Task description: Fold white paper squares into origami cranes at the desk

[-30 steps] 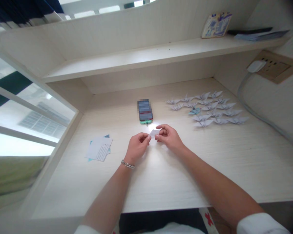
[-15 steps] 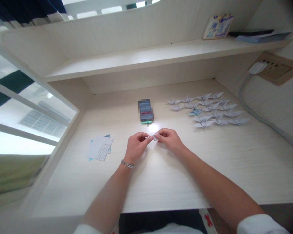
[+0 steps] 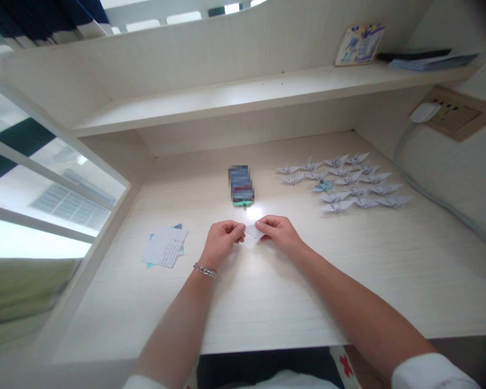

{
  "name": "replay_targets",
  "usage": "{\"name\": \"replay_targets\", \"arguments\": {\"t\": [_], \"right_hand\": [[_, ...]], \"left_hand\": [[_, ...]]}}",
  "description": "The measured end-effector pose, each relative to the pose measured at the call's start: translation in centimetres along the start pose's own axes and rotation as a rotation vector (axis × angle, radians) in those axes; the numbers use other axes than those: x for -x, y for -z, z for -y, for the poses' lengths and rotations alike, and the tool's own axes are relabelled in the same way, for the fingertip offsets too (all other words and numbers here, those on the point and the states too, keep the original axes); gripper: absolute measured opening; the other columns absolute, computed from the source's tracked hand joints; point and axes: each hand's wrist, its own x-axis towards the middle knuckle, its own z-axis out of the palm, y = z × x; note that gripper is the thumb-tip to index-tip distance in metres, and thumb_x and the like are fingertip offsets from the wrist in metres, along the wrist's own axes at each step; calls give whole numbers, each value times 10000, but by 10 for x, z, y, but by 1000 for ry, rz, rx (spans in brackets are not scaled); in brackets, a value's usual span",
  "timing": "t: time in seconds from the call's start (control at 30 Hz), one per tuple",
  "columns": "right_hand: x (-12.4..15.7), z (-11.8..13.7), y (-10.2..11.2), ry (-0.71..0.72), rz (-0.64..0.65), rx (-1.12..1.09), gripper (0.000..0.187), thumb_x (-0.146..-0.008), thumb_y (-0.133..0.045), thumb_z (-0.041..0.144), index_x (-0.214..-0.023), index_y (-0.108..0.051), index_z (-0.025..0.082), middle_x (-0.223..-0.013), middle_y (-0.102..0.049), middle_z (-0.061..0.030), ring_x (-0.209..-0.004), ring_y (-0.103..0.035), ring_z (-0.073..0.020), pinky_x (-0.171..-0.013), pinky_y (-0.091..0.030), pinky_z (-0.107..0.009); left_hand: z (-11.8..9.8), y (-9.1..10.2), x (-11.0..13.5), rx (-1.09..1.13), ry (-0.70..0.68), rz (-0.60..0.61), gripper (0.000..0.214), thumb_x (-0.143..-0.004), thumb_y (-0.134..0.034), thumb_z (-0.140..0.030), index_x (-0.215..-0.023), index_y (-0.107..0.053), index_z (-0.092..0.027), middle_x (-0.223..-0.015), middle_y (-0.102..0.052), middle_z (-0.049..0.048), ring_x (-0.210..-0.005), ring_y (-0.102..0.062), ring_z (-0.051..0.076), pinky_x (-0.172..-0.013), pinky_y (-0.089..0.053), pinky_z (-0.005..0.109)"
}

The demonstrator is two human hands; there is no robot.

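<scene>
A small white piece of paper (image 3: 251, 231) is pinched between both my hands just above the pale wooden desk (image 3: 267, 302). My left hand (image 3: 222, 244), with a silver bracelet at the wrist, grips its left end with closed fingers. The right end is held by my right hand (image 3: 278, 233), fingers also closed. Behind them a phone (image 3: 240, 185) lies flat with its light glaring on the desk. Several folded paper cranes (image 3: 348, 183) lie in rows at the right.
A small stack of paper sheets (image 3: 164, 246) lies left of my hands. A shelf (image 3: 243, 97) runs above the desk with a card (image 3: 359, 43) and flat items on it. A wall socket with a plug (image 3: 426, 112) and cable is at the right; a window is at the left.
My hands have drawn slightly nearer me and lower toward the desk, and the paper between them has gone from held up and open to lying flatter between my fingertips.
</scene>
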Motion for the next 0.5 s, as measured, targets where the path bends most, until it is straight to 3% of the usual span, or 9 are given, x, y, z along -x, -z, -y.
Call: {"name": "replay_targets", "arguments": {"t": [0.5], "right_hand": [[0, 0, -3, 40, 28, 113, 239, -715, -598, 392, -745, -612, 155, -663, -598, -11, -597, -568, -122, -528, -490, -239]], "left_hand": [[3, -16, 2, -144, -77, -44, 250, -717, -589, -374, -702, -635, -129, -579, -613, 26, -520, -556, 117, -501, -424, 220]]}}
